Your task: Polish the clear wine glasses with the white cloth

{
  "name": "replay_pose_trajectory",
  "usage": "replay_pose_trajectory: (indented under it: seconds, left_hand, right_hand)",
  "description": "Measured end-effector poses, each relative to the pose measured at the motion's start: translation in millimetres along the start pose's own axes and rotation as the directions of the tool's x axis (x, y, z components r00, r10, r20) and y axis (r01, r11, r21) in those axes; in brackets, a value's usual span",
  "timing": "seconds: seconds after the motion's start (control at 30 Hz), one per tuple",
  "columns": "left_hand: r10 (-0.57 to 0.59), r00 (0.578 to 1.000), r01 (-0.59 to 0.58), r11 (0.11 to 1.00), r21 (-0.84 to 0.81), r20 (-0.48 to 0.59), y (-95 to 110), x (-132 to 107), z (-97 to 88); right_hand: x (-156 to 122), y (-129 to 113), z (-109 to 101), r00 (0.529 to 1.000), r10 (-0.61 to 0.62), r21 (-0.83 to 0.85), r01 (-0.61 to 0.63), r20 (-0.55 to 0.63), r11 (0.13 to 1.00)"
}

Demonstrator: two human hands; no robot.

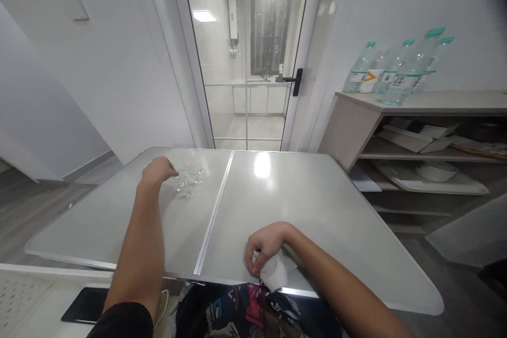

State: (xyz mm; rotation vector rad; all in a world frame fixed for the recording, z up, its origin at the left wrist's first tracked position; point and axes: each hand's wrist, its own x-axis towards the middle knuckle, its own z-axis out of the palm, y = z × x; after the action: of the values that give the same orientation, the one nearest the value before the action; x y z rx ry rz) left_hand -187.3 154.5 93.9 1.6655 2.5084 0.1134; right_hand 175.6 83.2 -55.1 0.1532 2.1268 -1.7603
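On the left half of the white folding table (317, 200) lies a small heap of clear, shiny pieces (188, 179), glass or plastic. My left hand (157, 170) reaches to the heap's left edge, its fingers pinched together at one of the pieces. Whether something sits between those fingertips is too small to tell. Close to the table's front edge, my right hand (266, 247) is closed around a soft white wad (275, 273) that looks like tissue or cloth. Part of the wad hangs at the edge above my lap.
A metal seam (216, 206) divides the tabletop. To the right, several clear bottles with green caps (400, 76) stand on a shelf unit (356, 121). Behind the table is a glass door (245, 63) with a black handle (297, 82). A black flat object (85, 305) lies at lower left.
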Motion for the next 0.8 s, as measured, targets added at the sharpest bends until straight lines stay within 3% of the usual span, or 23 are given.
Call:
replay_pose_trajectory:
  seconds: [0.27,0.33,0.37,0.4,0.43,0.5,0.53,0.57,0.63,0.73,0.8]
  left_hand:
    - [-0.015,0.999,0.013,0.998,-0.058,-0.046,-4,-17,-9.4]
    - [0.001,0.986,-0.015,0.996,-0.083,-0.166,-2,-25,-13.8]
    - [0.025,0.970,-0.054,0.992,-0.114,-0.242,2,-30,-14.5]
    - [0.052,0.946,-0.110,0.980,-0.166,-0.320,10,-36,-13.2]
    - [0.087,0.920,-0.192,0.950,-0.245,-0.381,22,-42,-9.2]
    - [0.169,0.901,-0.367,0.787,-0.496,-0.399,52,-56,8.6]
    - [0.250,0.895,-0.438,0.659,-0.612,-0.371,70,-63,22.1]
    - [0.360,0.878,-0.469,0.526,-0.709,-0.314,87,-69,37.7]
    - [0.554,0.810,-0.432,0.339,-0.836,-0.194,116,-80,70.9]
    - [0.735,0.676,-0.319,0.227,-0.920,-0.053,138,-92,108.4]
    - [0.802,0.597,-0.252,0.170,-0.953,-0.014,140,-96,119.6]
  right_hand:
    - [-7,-10,0,0.998,-0.045,-0.037,0.046,0.032,0.998]
    - [-16,-19,-1,0.994,-0.096,-0.061,0.093,-0.043,0.994]
    - [-21,-24,-2,0.974,-0.144,-0.078,0.132,-0.178,0.988]
    - [-27,-28,-3,0.911,-0.198,-0.089,0.178,-0.361,0.980]
    - [-32,-31,-5,0.787,-0.234,-0.091,0.223,-0.571,0.971]
    - [-39,-33,-8,0.448,-0.208,-0.054,0.332,-0.870,0.942]
    - [-41,-33,-9,0.293,-0.163,-0.035,0.399,-0.942,0.916]
    - [-43,-32,-11,0.178,-0.118,-0.021,0.471,-0.977,0.882]
    - [-44,-30,-14,0.056,-0.066,-0.020,0.597,-0.996,0.802]
    - [-45,-29,-18,-0.009,-0.042,-0.037,0.676,-0.999,0.736]
    - [-47,-29,-19,-0.049,-0.018,-0.046,0.677,-0.999,0.735]
